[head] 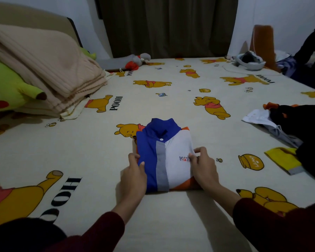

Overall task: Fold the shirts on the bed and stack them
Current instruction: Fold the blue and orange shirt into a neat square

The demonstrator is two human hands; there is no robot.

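Cream bed sheet (98,151) printed with yellow bears covers the bed in front of us, with brown curtains (167,26) at the far side, a folded beige blanket (44,70) and a green-yellow plush toy (9,88) at the left, and a dark heap of clothes (302,122) with a yellow cloth (282,159) at the right. We see the folded blue, grey and white shirt (164,157) lying in the middle of the bed, collar pointing away from us. Our left hand (134,175) pinches its blue left edge with curled fingers, and our right hand (204,166) grips its white right edge the same way.
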